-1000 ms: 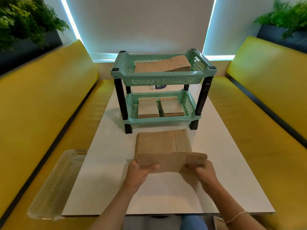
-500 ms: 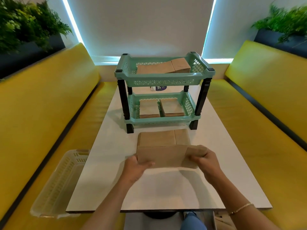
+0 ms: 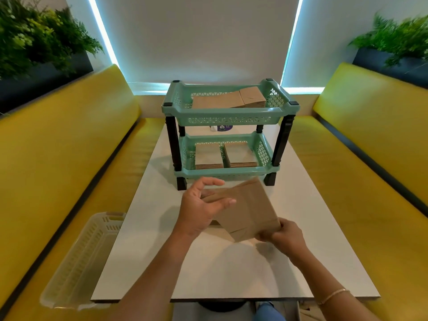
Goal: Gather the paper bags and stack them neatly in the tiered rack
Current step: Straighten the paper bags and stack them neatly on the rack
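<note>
A mint-green two-tier rack (image 3: 231, 111) with black posts stands at the far middle of the white table (image 3: 220, 274). A pile of brown paper bags (image 3: 231, 100) lies in its top tier. Two shorter stacks sit side by side in the lower tier, a left stack (image 3: 208, 156) and a right stack (image 3: 240, 154). In front of the rack I hold a flat bunch of brown paper bags (image 3: 250, 209), tilted and lifted off the table. My right hand (image 3: 284, 235) pinches its near right corner. My left hand (image 3: 203, 205) cups its left end with loose fingers, thumb lying on the bag face.
Yellow benches run along both sides of the table. A translucent white basket (image 3: 81, 258) lies on the left bench. A small purple-labelled item (image 3: 222, 128) sits behind the rack. Planters with greenery stand above both bench backs.
The bags were raised from the table and turned so that one end points toward the rack. My left hand loosened and moved up; my right hand dropped toward me.
</note>
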Demonstrator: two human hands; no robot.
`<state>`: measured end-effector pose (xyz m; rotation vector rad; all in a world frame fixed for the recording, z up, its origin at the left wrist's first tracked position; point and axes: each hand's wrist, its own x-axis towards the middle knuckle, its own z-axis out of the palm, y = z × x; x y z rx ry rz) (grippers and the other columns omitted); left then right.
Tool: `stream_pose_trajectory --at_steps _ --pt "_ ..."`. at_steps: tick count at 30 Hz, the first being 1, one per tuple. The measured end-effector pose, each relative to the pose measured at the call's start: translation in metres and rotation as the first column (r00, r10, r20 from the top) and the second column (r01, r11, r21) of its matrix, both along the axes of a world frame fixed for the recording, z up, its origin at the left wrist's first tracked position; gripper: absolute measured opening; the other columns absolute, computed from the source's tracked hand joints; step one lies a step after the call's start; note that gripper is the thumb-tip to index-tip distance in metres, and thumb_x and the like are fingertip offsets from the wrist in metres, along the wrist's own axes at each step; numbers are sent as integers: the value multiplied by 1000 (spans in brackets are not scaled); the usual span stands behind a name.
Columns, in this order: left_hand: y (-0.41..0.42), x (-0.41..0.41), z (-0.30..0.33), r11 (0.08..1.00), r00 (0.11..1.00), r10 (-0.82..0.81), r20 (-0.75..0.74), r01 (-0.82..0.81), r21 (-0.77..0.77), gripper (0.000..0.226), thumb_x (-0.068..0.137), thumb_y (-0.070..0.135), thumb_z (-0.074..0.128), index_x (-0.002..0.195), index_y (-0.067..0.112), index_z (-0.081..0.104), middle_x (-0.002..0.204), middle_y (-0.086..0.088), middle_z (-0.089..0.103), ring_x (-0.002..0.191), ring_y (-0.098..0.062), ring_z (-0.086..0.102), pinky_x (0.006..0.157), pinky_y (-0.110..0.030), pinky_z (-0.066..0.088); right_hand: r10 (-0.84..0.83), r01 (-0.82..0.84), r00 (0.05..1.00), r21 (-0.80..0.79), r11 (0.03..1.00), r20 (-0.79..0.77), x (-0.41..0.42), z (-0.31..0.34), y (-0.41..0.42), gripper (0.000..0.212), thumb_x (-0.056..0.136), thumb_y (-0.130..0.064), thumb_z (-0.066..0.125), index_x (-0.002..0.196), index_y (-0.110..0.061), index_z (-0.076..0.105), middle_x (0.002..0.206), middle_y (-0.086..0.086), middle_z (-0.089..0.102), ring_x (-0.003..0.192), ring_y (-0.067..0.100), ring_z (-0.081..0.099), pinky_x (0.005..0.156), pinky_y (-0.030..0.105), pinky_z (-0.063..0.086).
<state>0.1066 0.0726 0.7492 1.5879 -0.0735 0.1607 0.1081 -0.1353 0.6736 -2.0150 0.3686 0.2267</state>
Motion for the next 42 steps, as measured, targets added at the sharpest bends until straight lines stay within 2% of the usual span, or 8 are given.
stream_pose_trajectory --at_steps 4,7,12,16,21,28,35,42 --pt "0 4 6 967 994 -96 48 81 240 33 60 11 86 66 29 59 69 10 70 73 -6 67 68 -24 54 104 -88 974 -88 992 202 -2 2 1 26 71 -12 76 90 -25 64 87 -7 65 85 12 58 71 18 43" --pt "-6 8 22 931 984 -151 99 108 347 34 62 17 85 72 36 59 77 17 66 81 6 61 75 -11 49 139 -154 965 51 987 223 2 10 10 28 74 3 71 78 -25 67 81 -8 68 78 8 63 65 13 48" --pt "-11 13 12 995 996 -71 59 67 67 61 61 14 84 108 36 51 86 6 72 92 -4 66 85 -19 51 82 -138 979 312 940 186 5 8 22 31 75 12 67 81 -18 67 82 1 70 77 17 65 67 22 54" --pt "-7 11 -40 989 985 7 -170 -32 -147 98 43 22 92 125 31 39 104 -8 66 97 -21 65 85 -36 54 80 -105 993 334 937 89 1 -7 29 28 81 7 63 92 -18 63 93 4 68 89 24 64 72 28 53" --pt "-9 1 -95 982 924 -59 -377 122 145 62 67 7 82 119 19 51 108 3 64 107 -19 60 85 -24 51 81 -104 993 332 938 85 4 -7 34 29 80 4 66 94 -22 62 100 4 67 96 24 63 77 29 53" --pt "13 13 -64 869 950 -30 -311 179 461 38 78 7 72 111 20 58 109 3 64 101 -18 61 81 -22 47 -116 -37 965 563 826 234 27 42 19 30 71 17 65 87 -8 64 84 5 69 78 19 64 65 23 55" --pt "51 22 -39 988 974 48 -221 -78 -130 35 66 -12 73 81 17 60 83 -7 66 77 -20 61 66 -28 52 -152 5 969 595 804 197 26 30 -14 30 57 11 76 68 -5 53 67 11 55 69 27 55 69 33 52" --pt "29 10 -86 987 933 16 -360 -71 -142 38 65 -14 74 85 16 63 79 2 70 76 -15 65 67 -24 54 -71 22 990 358 933 125 5 -10 1 28 71 14 69 82 -12 70 79 4 74 77 24 67 61 26 56"
